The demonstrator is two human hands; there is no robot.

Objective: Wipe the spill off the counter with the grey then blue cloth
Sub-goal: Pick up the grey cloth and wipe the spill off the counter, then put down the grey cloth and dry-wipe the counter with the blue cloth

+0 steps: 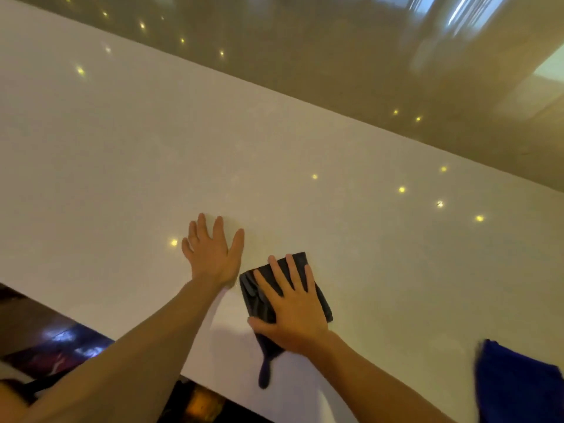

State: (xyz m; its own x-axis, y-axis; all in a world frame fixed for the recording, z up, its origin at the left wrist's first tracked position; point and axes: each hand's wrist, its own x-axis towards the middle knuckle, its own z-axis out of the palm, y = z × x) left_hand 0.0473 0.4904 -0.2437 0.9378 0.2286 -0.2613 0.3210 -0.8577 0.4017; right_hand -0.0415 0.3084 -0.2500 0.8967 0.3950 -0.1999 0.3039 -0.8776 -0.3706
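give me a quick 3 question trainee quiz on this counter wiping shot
1. True or false: the right hand lies flat on the grey cloth.
2. Where is the blue cloth? A) under the left hand B) on the counter at the person's right, untouched C) hanging over the far edge
3. Fill in: the left hand rests on the counter with its fingers ____.

Key: 1 true; 2 B; 3 spread
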